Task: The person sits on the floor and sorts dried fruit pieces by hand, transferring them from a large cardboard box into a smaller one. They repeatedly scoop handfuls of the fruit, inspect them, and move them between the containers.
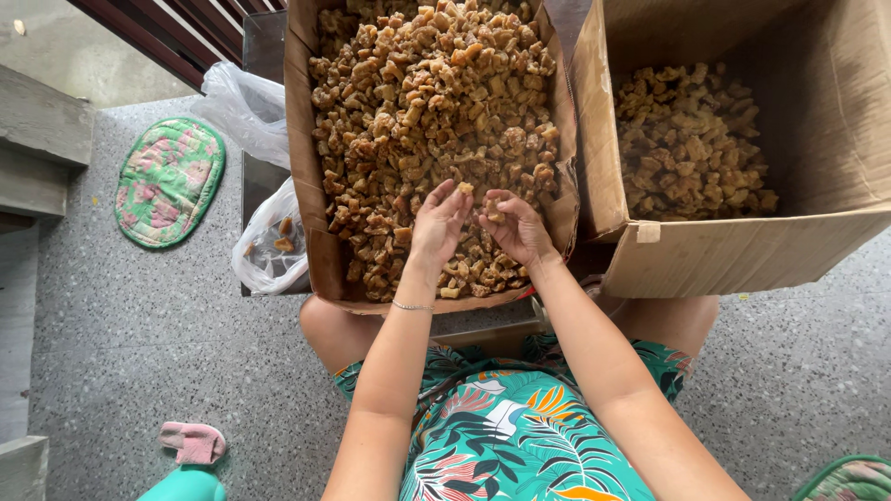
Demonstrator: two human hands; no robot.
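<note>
Left hand (438,223), right hand (513,227) pinching chunks (466,187) near box rim (418,304).

The left cardboard box (306,186) runs off the far edge, so its far wall is out of sight. The right cardboard box (742,250) is cut by the far and right edges. The right hand (515,227) mostly covers the brown piece (495,216) in its grip. The bag (269,246) contents are too blurred to identify.

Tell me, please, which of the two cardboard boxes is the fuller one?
The box on the left, under both hands, is heaped with brown chunks nearly to its rim; the box on the right holds only a low layer.
</note>
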